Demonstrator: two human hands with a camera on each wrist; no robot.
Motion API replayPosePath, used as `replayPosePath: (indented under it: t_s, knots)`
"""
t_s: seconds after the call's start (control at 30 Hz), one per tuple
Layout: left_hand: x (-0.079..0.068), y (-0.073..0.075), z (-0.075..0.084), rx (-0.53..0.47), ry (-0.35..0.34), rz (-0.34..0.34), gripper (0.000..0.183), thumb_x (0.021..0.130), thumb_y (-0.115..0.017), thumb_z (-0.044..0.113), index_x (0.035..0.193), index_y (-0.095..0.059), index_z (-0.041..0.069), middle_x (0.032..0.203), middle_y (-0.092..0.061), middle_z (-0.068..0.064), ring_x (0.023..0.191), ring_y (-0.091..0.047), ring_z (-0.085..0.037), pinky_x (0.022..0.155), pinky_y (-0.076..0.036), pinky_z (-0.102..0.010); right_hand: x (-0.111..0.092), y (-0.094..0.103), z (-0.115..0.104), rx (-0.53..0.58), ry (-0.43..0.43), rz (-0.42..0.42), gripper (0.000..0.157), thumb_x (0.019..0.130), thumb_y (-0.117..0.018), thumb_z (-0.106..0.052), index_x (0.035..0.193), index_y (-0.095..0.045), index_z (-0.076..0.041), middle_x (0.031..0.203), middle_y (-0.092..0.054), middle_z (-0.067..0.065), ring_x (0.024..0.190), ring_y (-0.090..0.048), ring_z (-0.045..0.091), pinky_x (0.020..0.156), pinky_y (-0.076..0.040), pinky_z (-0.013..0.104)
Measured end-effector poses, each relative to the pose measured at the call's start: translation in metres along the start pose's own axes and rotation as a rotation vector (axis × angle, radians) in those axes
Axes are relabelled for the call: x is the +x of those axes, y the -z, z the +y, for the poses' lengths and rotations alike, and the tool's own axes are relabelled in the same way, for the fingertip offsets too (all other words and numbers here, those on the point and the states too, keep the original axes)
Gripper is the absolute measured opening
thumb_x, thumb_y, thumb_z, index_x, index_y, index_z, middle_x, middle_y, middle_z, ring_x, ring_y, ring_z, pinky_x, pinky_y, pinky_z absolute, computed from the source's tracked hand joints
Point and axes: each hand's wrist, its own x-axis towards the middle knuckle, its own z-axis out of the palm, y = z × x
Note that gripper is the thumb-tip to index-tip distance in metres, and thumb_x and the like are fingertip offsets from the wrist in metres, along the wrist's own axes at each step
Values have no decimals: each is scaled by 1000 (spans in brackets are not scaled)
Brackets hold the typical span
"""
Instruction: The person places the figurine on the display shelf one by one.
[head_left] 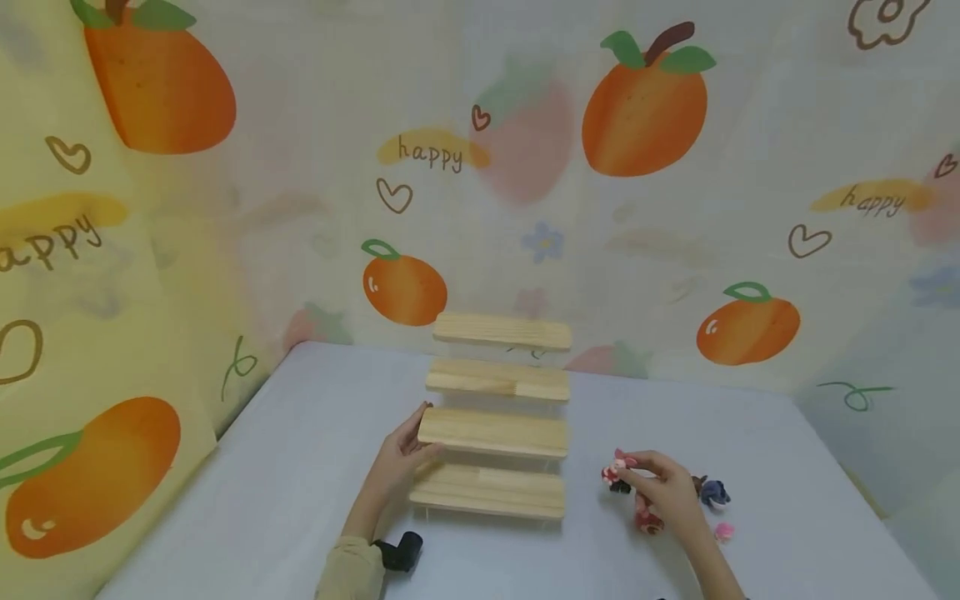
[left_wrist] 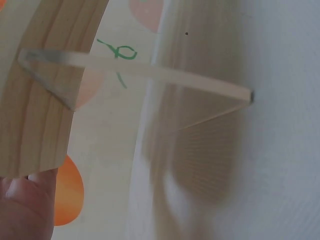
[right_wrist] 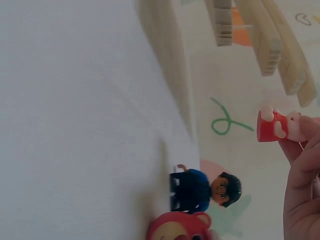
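A stepped display stand has several pale wooden planks [head_left: 491,492] on thin clear supports. My left hand [head_left: 397,454] grips the left end of the second plank [head_left: 492,432] from the bottom, thumb at the front edge and fingers behind. In the left wrist view, part of that hand [left_wrist: 27,207] shows under a plank's end [left_wrist: 42,100]. Right of the stand, my right hand [head_left: 667,492] pinches a small red-and-pink figurine [head_left: 615,468] between thumb and fingers, above the table. The right wrist view shows the figurine's red base [right_wrist: 269,126] clearly; fingers cover its upper part.
Beside and below my right hand stand a red bear figurine [right_wrist: 175,225] and a dark-haired toy figure [right_wrist: 192,190] in blue. Farther right are a blue-grey figurine [head_left: 716,493] and a small pink piece [head_left: 723,531]. A fruit-printed backdrop [head_left: 300,250] rises behind the white table [head_left: 262,500].
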Motion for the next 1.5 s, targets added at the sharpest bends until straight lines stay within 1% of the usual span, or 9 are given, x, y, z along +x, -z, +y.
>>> replayPosePath:
  t_s: [0.1,0.27,0.33,0.47,0.6,0.83,1.07,1.3,1.5]
  knots:
    - [0,-3,1,21,9,10,76,80,-68,11,140,-23,0,143,-22,-15,127,-27,-26,98,-27,-23,3,3,-9,-2,6,8,31,79,-69,-16,102,-62,2,98,-61,12,39,-45,12,31,-32,27]
    - [-2,7,5,34,-3,-18,75,81,-67,12,140,-22,0,143,-23,-14,127,-26,-26,99,-25,-23,10,-4,-14,14,75,1,24,81,-67,-20,99,-63,-4,81,-61,9,39,-43,12,28,-26,36]
    - [-1,8,5,33,-6,-28,75,82,-66,12,140,-21,-1,143,-22,-15,127,-26,-26,99,-25,-23,15,-4,-15,18,134,-22,20,83,-65,-18,99,-63,-6,81,-60,9,39,-43,12,29,-30,36]
    - [0,9,3,36,-24,-16,75,82,-66,10,139,-21,-3,142,-23,-17,126,-28,-29,98,-27,-23,25,-6,-24,42,240,-84,19,87,-60,-15,102,-61,-3,91,-60,9,42,-45,14,35,-40,28]
    - [1,7,0,36,-44,-19,75,82,-65,7,139,-19,-5,142,-21,-19,125,-29,-32,97,-29,-23,30,-8,-38,64,221,-101,25,86,-61,-17,103,-58,1,92,-60,8,42,-45,15,40,-45,24]
    - [0,4,-2,19,-37,-29,74,83,-63,7,139,-16,-6,143,-17,-20,125,-29,-32,95,-33,-23,36,-12,-54,31,160,-86,31,85,-62,-20,108,-57,1,96,-58,9,43,-44,14,42,-45,24]
    - [-1,3,0,13,-26,-14,72,83,-63,6,139,-18,-6,143,-18,-18,126,-28,-30,97,-30,-25,43,-16,-66,60,183,-67,32,86,-62,-21,108,-56,1,89,-58,10,42,-42,13,39,-41,21]
    - [-1,1,2,24,-16,-21,71,84,-62,5,139,-18,-5,143,-20,-18,126,-28,-31,98,-28,-28,49,-19,-81,112,242,-60,33,86,-62,-15,111,-55,6,88,-61,3,41,-40,10,37,-38,18]
    - [-3,-1,4,62,-13,-13,71,84,-63,6,139,-20,-4,142,-22,-18,127,-25,-31,102,-22,-34,55,-36,-95,188,264,-79,28,85,-61,-6,107,-56,10,85,-62,1,39,-39,9,35,-36,17]
